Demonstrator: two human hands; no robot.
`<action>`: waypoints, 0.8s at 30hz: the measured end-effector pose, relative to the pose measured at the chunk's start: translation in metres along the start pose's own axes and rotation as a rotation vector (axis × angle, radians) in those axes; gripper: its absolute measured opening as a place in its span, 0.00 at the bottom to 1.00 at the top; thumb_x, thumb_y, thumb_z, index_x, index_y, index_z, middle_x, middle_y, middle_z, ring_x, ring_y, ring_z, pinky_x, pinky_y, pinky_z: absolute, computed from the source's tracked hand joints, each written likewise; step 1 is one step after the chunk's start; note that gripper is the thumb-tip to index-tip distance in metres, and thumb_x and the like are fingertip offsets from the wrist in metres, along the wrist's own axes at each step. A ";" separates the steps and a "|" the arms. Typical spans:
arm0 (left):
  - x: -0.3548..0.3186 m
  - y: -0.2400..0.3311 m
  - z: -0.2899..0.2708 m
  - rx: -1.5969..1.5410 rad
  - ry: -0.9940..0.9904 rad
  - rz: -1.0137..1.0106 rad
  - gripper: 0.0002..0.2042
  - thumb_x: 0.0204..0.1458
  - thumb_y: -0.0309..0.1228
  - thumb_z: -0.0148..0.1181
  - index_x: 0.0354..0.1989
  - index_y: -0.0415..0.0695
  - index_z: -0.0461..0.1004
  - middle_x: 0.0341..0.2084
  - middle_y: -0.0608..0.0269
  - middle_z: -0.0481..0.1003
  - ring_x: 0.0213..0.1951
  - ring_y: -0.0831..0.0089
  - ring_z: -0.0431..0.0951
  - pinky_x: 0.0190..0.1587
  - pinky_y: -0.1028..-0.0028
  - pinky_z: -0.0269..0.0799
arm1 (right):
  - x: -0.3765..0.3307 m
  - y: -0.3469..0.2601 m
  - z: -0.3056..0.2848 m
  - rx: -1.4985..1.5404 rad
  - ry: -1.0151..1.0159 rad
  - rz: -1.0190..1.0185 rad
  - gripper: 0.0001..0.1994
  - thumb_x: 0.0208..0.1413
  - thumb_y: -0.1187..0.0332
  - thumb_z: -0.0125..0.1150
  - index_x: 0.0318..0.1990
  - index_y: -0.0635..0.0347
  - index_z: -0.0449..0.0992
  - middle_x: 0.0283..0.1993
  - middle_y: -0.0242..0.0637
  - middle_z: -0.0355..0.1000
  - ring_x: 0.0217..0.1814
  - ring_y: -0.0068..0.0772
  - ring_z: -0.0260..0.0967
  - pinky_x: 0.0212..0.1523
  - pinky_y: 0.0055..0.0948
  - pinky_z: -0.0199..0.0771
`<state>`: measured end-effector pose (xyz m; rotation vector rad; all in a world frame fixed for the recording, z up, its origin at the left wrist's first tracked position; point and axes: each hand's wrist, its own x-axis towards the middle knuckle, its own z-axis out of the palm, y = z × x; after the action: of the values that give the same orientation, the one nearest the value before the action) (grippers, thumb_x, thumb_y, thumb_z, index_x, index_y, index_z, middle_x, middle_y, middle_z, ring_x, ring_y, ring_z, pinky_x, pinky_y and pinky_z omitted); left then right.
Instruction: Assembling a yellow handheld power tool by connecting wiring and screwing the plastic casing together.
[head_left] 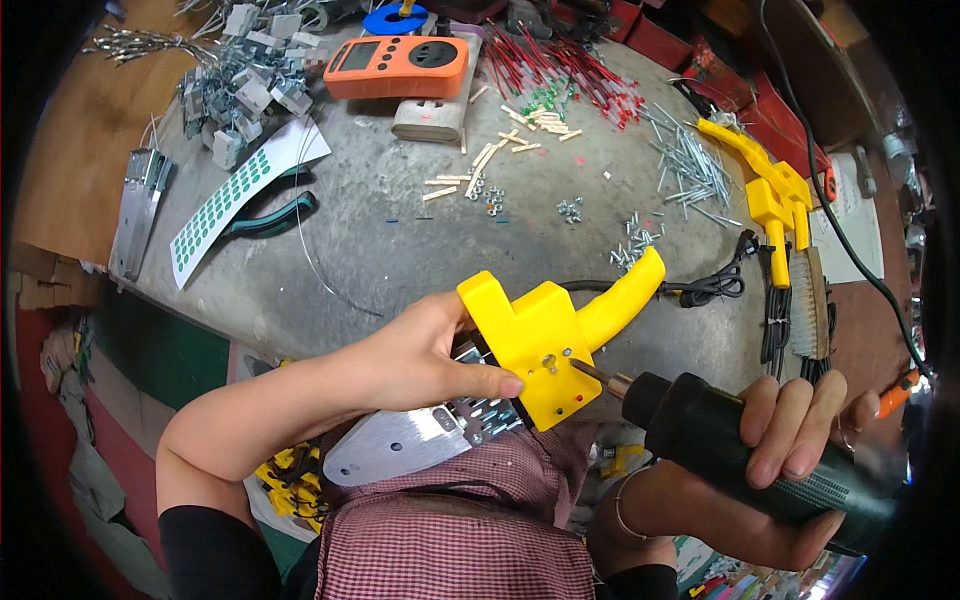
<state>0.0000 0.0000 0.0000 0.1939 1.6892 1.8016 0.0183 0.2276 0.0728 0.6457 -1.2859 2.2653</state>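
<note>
My left hand (440, 360) is closed round a yellow-handled pipe welding iron (540, 310), thumb pressed near the edge of its yellow housing. The iron's silver pointed plate (400, 448) slants down to the left over my checked apron. Its curved yellow handle points up to the right. A black electric screwdriver (690, 420) is wrapped in my right hand (790, 440). The bit's tip reaches the housing beside a screw (567, 352); whether it touches the screw head I cannot tell. Small red and black dots show lower on the housing.
Loose screws (632, 240), nuts (490, 198) and long bolts (690, 160) lie on the grey bench. An orange meter (395, 68), pliers (270, 218) and a green-dotted sheet (240, 205) are farther back. Another yellow iron (785, 200) and a brush (815, 300) lie right. A cord (870, 270) hangs there.
</note>
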 end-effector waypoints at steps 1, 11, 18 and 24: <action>0.001 0.000 0.002 -0.012 0.009 0.006 0.26 0.47 0.27 0.69 0.54 0.36 0.65 0.51 0.55 0.74 0.56 0.68 0.70 0.62 0.68 0.58 | 0.001 0.001 0.000 -0.013 -0.026 0.002 0.32 0.47 0.58 0.62 0.55 0.65 0.55 0.30 0.33 0.59 0.22 0.19 0.60 0.29 0.20 0.58; 0.003 -0.009 0.000 -0.101 0.017 0.028 0.24 0.45 0.24 0.70 0.50 0.41 0.66 0.47 0.61 0.73 0.55 0.72 0.68 0.62 0.69 0.56 | 0.000 0.003 -0.003 0.004 -0.202 0.037 0.17 0.58 0.64 0.60 0.45 0.60 0.59 0.34 0.49 0.71 0.25 0.48 0.73 0.33 0.44 0.73; 0.005 -0.010 -0.004 -0.085 -0.020 0.098 0.25 0.44 0.23 0.71 0.51 0.41 0.66 0.44 0.61 0.73 0.52 0.72 0.69 0.60 0.71 0.58 | 0.007 0.010 0.003 -0.118 -0.517 0.023 0.28 0.57 0.46 0.59 0.52 0.58 0.60 0.34 0.35 0.64 0.27 0.31 0.64 0.31 0.32 0.67; 0.006 0.007 -0.006 -0.171 -0.015 -0.044 0.24 0.45 0.24 0.69 0.51 0.40 0.67 0.48 0.60 0.74 0.54 0.71 0.70 0.59 0.72 0.59 | 0.029 0.019 0.005 -0.058 -0.242 0.032 0.25 0.47 0.60 0.67 0.44 0.62 0.58 0.27 0.30 0.61 0.21 0.20 0.61 0.27 0.21 0.61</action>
<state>-0.0106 -0.0018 0.0037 0.0957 1.5086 1.8957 -0.0146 0.2191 0.0799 0.9059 -1.4775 2.2186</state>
